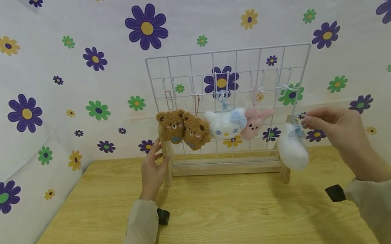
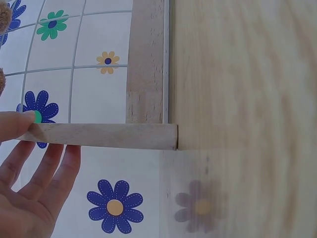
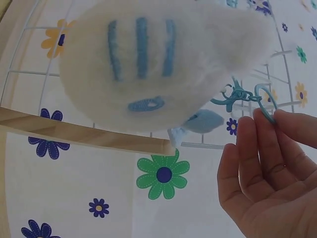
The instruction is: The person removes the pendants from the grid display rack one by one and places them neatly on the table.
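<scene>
In the head view my left hand (image 1: pixel 152 174) is at the left side of a white wire grid rack (image 1: pixel 227 51). Thumb and fingers grip its wooden side post (image 2: pixel 109 136), seen close in the left wrist view. On the right, my right hand (image 1: pixel 348 134) pinches the blue ring (image 3: pixel 266 99) of a white plush keychain (image 1: pixel 293 150). The plush hangs below the fingertips, in front of the rack's right end. Its side turned to the right wrist camera shows blue stripes, with a blue bow (image 3: pixel 203 121) below the clasp.
Two brown bear plushes (image 1: pixel 171 127), a white plush with a blue bow (image 1: pixel 224 126) and a pink plush (image 1: pixel 254 124) hang along the rack. White hooks (image 1: pixel 288 88) stick out at its right. The rack stands on a wooden table (image 1: pixel 224 212) before a flower-patterned backdrop (image 1: pixel 110 24).
</scene>
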Demonstrator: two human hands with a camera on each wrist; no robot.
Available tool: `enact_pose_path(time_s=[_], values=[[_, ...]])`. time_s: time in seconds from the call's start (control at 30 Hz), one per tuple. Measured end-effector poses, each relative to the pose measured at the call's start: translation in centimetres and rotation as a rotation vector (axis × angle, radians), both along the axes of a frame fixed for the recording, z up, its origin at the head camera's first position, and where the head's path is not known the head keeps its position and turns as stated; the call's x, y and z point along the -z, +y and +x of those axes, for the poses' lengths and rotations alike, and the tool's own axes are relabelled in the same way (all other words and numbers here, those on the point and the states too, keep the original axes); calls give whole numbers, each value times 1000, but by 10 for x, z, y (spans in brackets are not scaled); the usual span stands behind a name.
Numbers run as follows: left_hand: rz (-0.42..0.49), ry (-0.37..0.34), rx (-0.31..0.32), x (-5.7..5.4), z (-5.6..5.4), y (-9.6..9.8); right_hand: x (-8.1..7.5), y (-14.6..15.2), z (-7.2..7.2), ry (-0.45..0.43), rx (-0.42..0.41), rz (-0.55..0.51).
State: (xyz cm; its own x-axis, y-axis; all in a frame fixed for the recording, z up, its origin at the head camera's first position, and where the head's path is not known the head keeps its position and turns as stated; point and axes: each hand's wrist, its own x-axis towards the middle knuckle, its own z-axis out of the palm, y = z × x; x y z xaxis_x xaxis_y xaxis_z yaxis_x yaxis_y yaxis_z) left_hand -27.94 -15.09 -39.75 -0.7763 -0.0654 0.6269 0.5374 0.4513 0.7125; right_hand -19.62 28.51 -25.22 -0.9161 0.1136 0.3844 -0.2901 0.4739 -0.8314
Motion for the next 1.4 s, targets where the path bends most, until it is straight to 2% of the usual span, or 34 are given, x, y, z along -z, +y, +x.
enact_pose_path(time_s=[0.2, 0.43, 0.63, 0.93, 1.17, 1.4], values=[[-9, -7, -13, 0, 1, 0, 8, 2, 3, -1, -1, 31], [-2, -24, 0, 0, 3, -1, 20, 6, 8, 5, -4, 48], [-15, -29, -9, 2, 4, -2, 27, 9, 12, -26, 27, 65], [-3, -20, -1, 1, 3, -1, 35, 13, 18, -5, 2, 2], [3, -10, 0, 0, 2, -1, 38, 16, 23, -15, 29, 38], [11, -13, 4, -2, 1, 1, 43, 19, 29, 5, 18, 27]])
